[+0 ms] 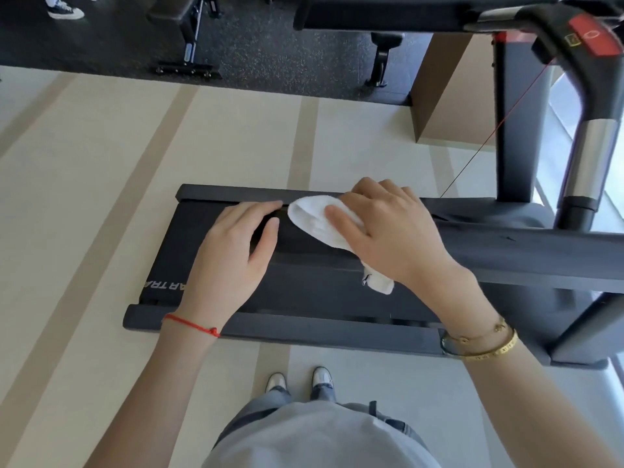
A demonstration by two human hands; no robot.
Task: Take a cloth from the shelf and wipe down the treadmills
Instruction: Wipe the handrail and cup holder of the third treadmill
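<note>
A black treadmill (202, 325) lies across the view, its belt and grey side rails running left to right. A white cloth (312, 217) lies bunched on the belt near the far rail. My right hand (388, 231) covers the cloth with curled fingers, the thumb pinning it down; one end of the cloth sticks out under my wrist. My left hand (233, 255) lies flat on the belt just left of the cloth, fingers straight, fingertips at the far rail.
The treadmill's upright and console (520, 130) with a red stop key and its cord rise at the right. A brown pillar (439, 89) stands behind. Weight benches (189, 35) sit on dark rubber floor at the top. Another person's shoes (64, 10) show top left.
</note>
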